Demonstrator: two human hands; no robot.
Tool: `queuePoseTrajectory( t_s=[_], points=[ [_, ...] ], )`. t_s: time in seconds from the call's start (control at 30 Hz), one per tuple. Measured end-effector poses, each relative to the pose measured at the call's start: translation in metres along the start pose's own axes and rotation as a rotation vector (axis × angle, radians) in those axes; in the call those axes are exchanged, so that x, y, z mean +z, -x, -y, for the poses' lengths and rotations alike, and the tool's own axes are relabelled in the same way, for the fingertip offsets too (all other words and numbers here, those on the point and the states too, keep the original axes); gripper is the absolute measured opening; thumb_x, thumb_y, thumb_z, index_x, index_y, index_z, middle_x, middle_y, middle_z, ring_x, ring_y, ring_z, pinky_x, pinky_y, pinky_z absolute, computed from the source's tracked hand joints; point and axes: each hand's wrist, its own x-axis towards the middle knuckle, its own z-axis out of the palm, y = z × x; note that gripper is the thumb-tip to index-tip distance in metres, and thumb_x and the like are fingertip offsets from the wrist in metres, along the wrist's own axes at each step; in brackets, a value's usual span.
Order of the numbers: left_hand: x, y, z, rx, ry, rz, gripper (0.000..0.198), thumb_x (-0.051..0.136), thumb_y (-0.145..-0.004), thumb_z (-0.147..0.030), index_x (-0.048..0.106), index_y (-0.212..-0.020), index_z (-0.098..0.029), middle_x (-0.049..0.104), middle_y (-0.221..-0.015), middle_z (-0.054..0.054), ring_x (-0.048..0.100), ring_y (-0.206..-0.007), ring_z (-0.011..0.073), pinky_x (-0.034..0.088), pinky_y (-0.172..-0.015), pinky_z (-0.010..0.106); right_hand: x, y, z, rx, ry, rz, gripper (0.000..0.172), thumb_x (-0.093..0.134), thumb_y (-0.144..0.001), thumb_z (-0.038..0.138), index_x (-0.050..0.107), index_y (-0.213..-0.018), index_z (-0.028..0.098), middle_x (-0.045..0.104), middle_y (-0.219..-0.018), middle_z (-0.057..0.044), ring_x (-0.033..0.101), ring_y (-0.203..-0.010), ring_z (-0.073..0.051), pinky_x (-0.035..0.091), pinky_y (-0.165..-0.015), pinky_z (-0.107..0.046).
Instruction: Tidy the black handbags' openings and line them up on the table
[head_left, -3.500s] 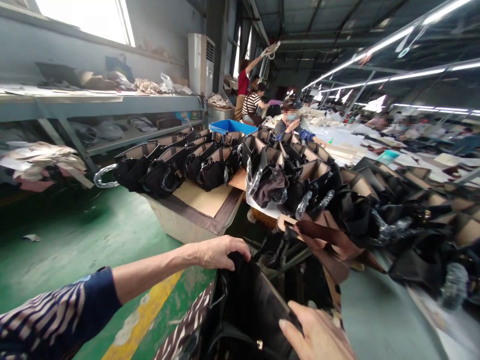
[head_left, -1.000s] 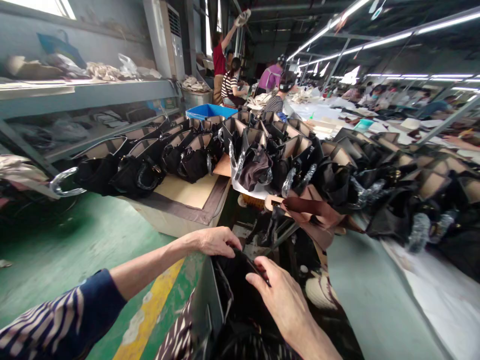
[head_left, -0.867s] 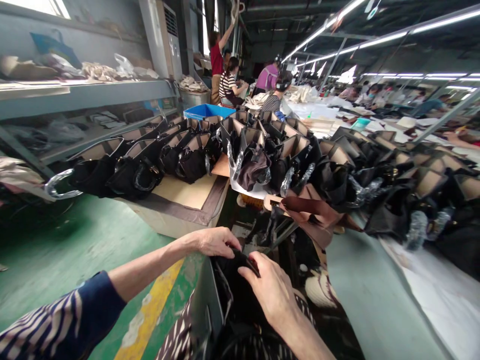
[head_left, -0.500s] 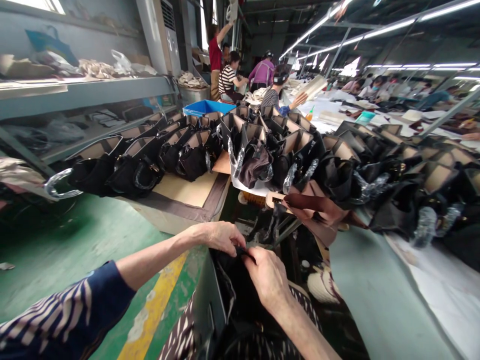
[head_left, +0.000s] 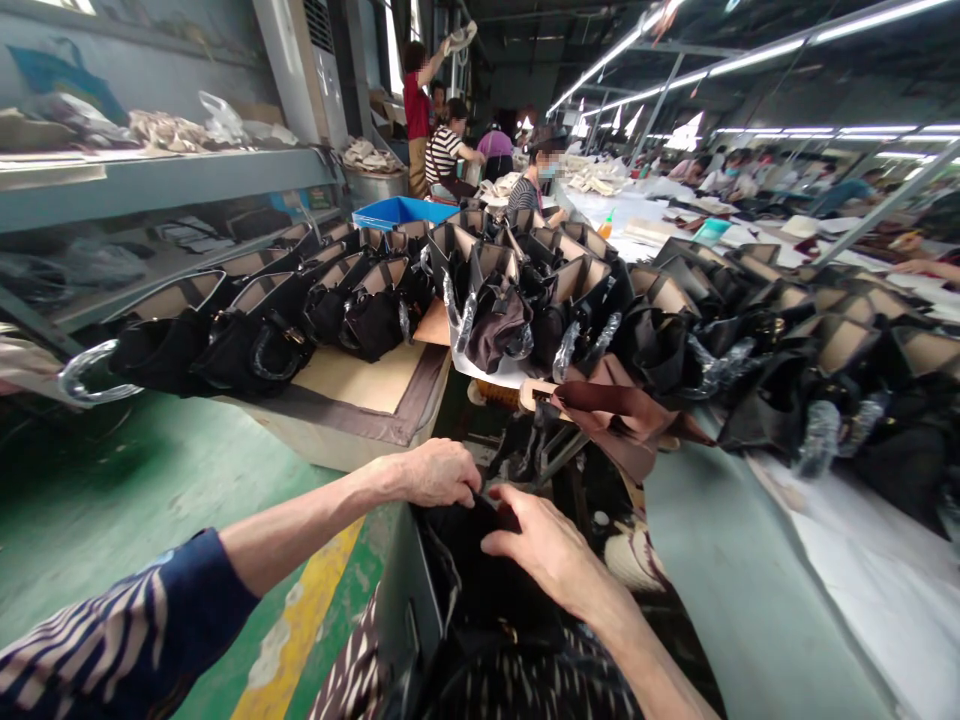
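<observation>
A black bag point(head_left: 480, 570) stands on my lap with its mouth facing up and a dark stiff panel on its left side. My left hand point(head_left: 442, 473) pinches the bag's far edge, fingers pressed together. Just to the right, my right hand point(head_left: 536, 540) hovers over the opening, its thumb and fingers spread apart, with nothing seen between them. The bag's inside is dark and its details cannot be made out.
Rows of black bags point(head_left: 375, 310) cover the bench ahead. Brown fabric point(head_left: 615, 410) hangs at the bench edge. A grey-green tabletop point(head_left: 735, 560) lies right, a shelf point(head_left: 172, 180) left. Beyond the bags are a blue bin point(head_left: 405, 212) and several people.
My right hand has let go of the bag's edge and opened. My left hand stays at the edge. The view has shifted slightly; a seated person beyond the bags has lowered a hand.
</observation>
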Motion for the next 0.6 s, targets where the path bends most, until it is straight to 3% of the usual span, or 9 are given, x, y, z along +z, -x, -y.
queuePoseTrajectory(
  t_s=[0.1,0.2,0.4,0.6],
  points=[
    [0.001,0.003,0.002,-0.023,0.009,-0.016,0.012,0.057,-0.074,-0.028,0.069,-0.078,-0.025,0.065,-0.067,-0.002,0.056,-0.066,0.0121,0.035,-0.057,0.018,-0.003,0.017,-0.014,0.114,-0.008,0.001,0.065,0.064,-0.064,0.031,0.044,-0.125,0.025,0.054,-0.123,-0.005,0.048,-0.112,-0.021,0.033,-0.094,-0.031],
    [0.004,0.004,0.005,-0.033,0.043,-0.022,0.012,0.057,-0.073,-0.027,0.068,-0.077,-0.025,0.064,-0.065,-0.002,0.056,-0.064,0.0116,0.034,-0.056,0.017,0.004,0.029,-0.018,0.117,0.017,-0.078,0.054,0.06,-0.068,0.03,0.049,-0.12,0.024,0.053,-0.124,-0.005,0.046,-0.114,-0.021,0.032,-0.095,-0.031],
    [0.006,0.002,0.008,-0.011,0.126,-0.018,0.013,0.056,-0.073,-0.026,0.068,-0.077,-0.024,0.058,-0.058,-0.004,0.052,-0.058,0.0093,0.033,-0.054,0.015,0.02,0.024,-0.005,0.009,0.069,-0.223,0.016,0.051,-0.079,0.03,0.061,-0.092,0.026,0.062,-0.09,0.001,0.057,-0.088,-0.018,0.038,-0.073,-0.025],
    [0.01,0.005,0.015,0.031,0.327,0.005,0.015,0.055,-0.072,-0.022,0.068,-0.078,-0.018,0.048,-0.051,-0.006,0.043,-0.052,0.0071,0.029,-0.049,0.015,0.024,0.01,-0.006,0.022,0.083,-0.252,0.018,0.049,-0.081,0.03,0.059,-0.067,0.024,0.06,-0.071,0.002,0.055,-0.072,-0.015,0.032,-0.062,-0.024]
  ],
)
